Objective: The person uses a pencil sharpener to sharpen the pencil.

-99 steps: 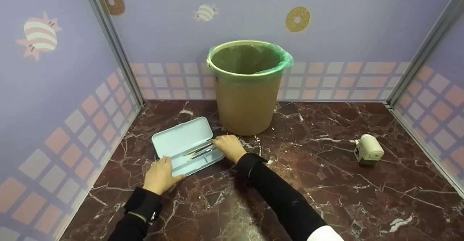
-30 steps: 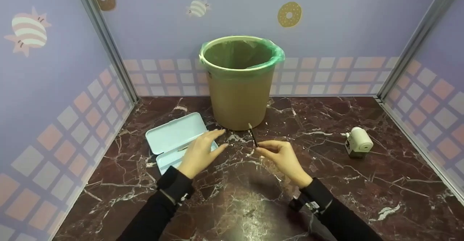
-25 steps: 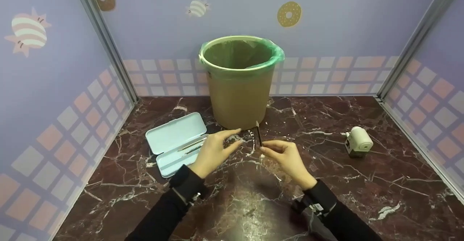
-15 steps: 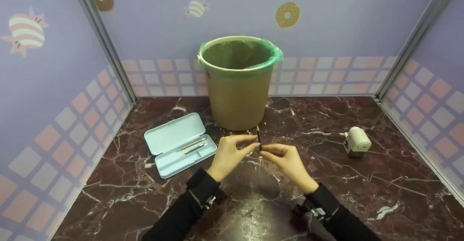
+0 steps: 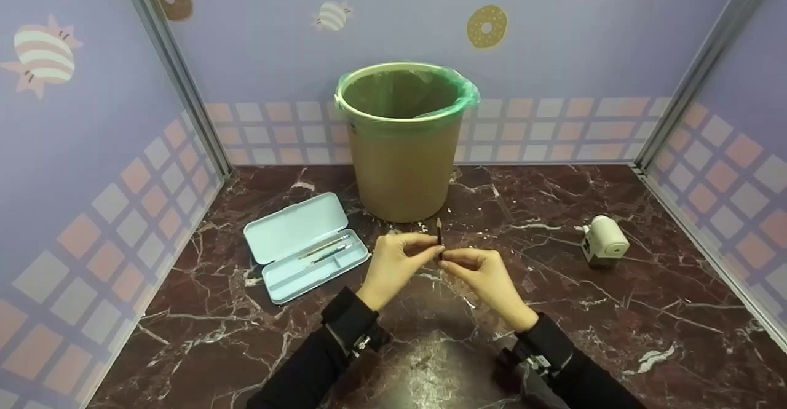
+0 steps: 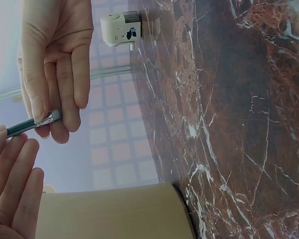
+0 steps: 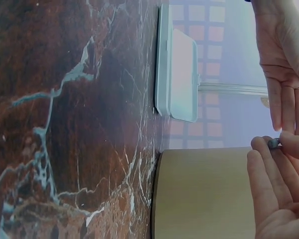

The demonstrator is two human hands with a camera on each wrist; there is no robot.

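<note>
A short dark pencil (image 5: 439,232) stands nearly upright in front of the bin, its sharpened tip pointing up. My left hand (image 5: 393,267) pinches it around the middle between thumb and fingers. Lower down, my right hand (image 5: 486,277) pinches the end with the metal band and eraser (image 6: 54,116), plain in the left wrist view. Both hands are above the table, their fingertips close together. To the left lies an open light-blue pencil case (image 5: 296,227) with pencils (image 5: 324,248) in its tray. A cream pencil sharpener (image 5: 605,240) with a crank sits at the right.
A tan waste bin (image 5: 403,169) with a green bag liner (image 5: 468,92) stands behind the hands, near the back wall. Small pale crumbs (image 5: 486,235) are scattered on the dark marbled table (image 5: 541,347). Patterned panels (image 5: 276,46) enclose the back and sides.
The right hand has left the pencil case with the pencil and moved right. The left hand has let go of the case, come across to the right and taken hold of the pencil too.
</note>
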